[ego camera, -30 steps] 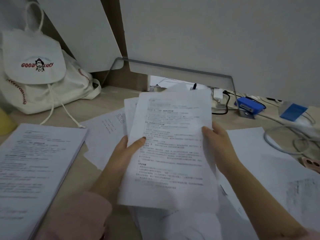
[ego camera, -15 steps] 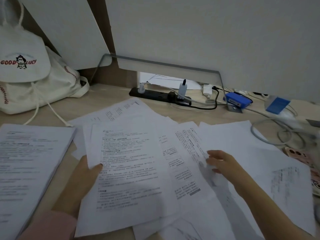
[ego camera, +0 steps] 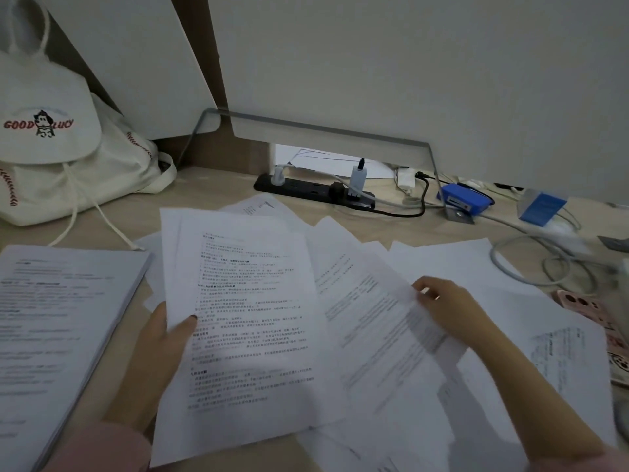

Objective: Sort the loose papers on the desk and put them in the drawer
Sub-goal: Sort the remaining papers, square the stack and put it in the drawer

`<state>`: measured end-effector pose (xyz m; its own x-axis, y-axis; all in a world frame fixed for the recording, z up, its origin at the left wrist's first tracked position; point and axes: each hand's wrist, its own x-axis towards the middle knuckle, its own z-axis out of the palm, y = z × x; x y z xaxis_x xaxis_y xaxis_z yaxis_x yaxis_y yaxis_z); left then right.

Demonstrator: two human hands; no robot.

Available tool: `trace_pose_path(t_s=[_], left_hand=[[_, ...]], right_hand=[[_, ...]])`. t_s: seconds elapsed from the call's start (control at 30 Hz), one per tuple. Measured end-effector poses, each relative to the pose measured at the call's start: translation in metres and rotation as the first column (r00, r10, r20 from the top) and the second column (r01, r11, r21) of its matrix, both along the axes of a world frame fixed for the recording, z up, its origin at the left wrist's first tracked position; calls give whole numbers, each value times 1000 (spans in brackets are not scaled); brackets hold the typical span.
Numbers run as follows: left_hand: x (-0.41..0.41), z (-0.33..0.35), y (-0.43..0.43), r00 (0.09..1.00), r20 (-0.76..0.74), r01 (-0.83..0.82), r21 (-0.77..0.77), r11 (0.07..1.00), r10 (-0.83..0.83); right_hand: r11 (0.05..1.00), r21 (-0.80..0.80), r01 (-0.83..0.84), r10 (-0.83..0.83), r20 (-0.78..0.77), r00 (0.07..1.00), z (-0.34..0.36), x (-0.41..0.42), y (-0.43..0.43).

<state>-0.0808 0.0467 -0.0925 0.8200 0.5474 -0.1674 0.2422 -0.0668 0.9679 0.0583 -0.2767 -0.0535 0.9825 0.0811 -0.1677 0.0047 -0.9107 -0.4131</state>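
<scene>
My left hand [ego camera: 160, 356] grips a small sheaf of printed sheets [ego camera: 248, 321] by its left edge, thumb on top, and holds it low over the desk. To its right my right hand [ego camera: 446, 308] pinches the edge of another printed sheet [ego camera: 371, 321] among the loose papers [ego camera: 510, 287] spread over the wooden desk [ego camera: 211, 189]. At the left lies a thick, squared stack of printed pages [ego camera: 58, 321]. No drawer is in view.
A white "GOOD LUCK" drawstring backpack [ego camera: 58, 144] stands at the back left. A black power strip [ego camera: 313, 190] with plugs, a blue box [ego camera: 463, 199], coiled grey cables [ego camera: 544, 267] and a pink phone [ego camera: 592, 315] line the back and right.
A second ago both hands held the sheaf upright. The left hand then lowered it toward the desk, and the right hand let go and took hold of a loose sheet to the right.
</scene>
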Motion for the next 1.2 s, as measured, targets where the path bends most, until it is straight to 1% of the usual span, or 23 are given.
trace_pose_path(t_s=[0.07,0.13,0.2,0.33,0.4,0.43,0.5,0.53,0.57,0.63,0.7,0.73,0.8,0.87,0.93,1.0,1.03,1.1,1.13,1.17,1.2], left_hand=[[1,4,3,999,46,-6,-35,999,8],[5,9,3,996,85,-1,-37,999,4],[9,13,1,993,119,16,-24,1000,-13],[15,14,-9,991,129,35,1,999,-35],[19,10,-12,994,101,35,6,999,-35],[21,7,-14,997,72,40,4,999,-40],[24,-1,-16,998,3,55,-14,998,-55],[24,-5,-17,997,-37,64,-18,998,-65],[25,-9,-16,994,-78,72,-16,997,-73],[25,-15,-16,988,-135,79,-9,997,-79],[25,-16,-17,987,-143,71,0,997,-71],[26,-15,-18,988,-138,70,6,998,-69],[25,-12,-22,991,-119,69,27,997,-65],[24,-12,-24,993,-109,59,43,997,-54],[23,-14,-24,994,-99,53,49,997,-48],[21,-15,-24,994,-95,54,33,998,-50],[21,-14,-24,994,-93,56,24,998,-54],[20,-13,-25,995,-85,56,24,998,-54],[20,-12,-25,996,-76,57,28,998,-54],[20,-11,-26,996,-70,54,33,998,-52],[21,-10,-26,997,-64,47,33,998,-45]], right_hand=[[970,-241,-32,52,75,996,10,17,-11],[899,-422,-116,186,128,974,16,31,-11],[853,-478,-210,314,148,938,19,41,1],[798,-477,-367,515,226,826,10,53,44],[819,-397,-414,539,287,792,0,58,63],[851,-318,-418,511,315,800,-4,60,70],[933,-98,-347,360,323,875,-9,61,72],[963,2,-269,257,287,923,-10,62,67],[982,67,-175,156,228,961,-10,62,59],[991,137,0,-13,93,996,-11,60,36],[964,223,146,-140,-43,989,-10,52,13],[949,246,196,-177,-98,979,-10,44,4],[947,221,232,-200,-156,967,-16,30,-10],[947,205,246,-210,-182,961,-18,20,-14],[916,279,289,-223,-245,944,-14,14,-12],[875,359,325,-201,-341,918,-5,9,-8],[858,396,326,-179,-365,914,0,5,-7],[827,470,310,-160,-333,929,6,-2,-8],[794,519,317,-173,-308,936,8,-7,-11],[726,596,343,-183,-313,932,9,-14,-14],[612,692,383,-172,-356,919,8,-22,-19]])
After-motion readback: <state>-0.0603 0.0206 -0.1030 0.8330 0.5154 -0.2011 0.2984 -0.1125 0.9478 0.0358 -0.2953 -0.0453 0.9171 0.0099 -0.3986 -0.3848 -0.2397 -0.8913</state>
